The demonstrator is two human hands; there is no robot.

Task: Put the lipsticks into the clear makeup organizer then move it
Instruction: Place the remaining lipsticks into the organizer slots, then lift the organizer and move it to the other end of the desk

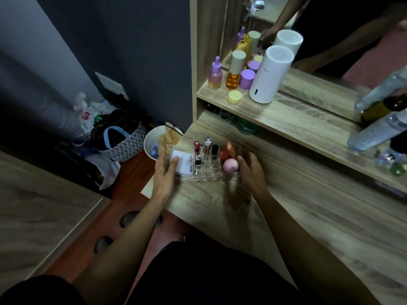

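Note:
The clear makeup organizer (206, 174) rests on the wooden vanity top near its left end. Upright in its small slots stand several lipsticks: a red one (196, 146), a clear-capped one (207, 144), a black one (214, 149) and a black-and-silver one (198, 161). A white tube (182, 162) lies in its left section; pink and red-orange sponges (230, 165) fill the right. My left hand (165, 170) grips the organizer's left end, fingers over the white tube. My right hand (251, 170) presses the right end.
A shelf above holds purple and amber bottles (234, 71), a yellow jar (235, 96) and a white cylinder device (269, 75) before a mirror. Clear bottles (378, 126) lie at right. A white bin (155, 140) and checked bag (124, 143) stand on the floor left of the vanity.

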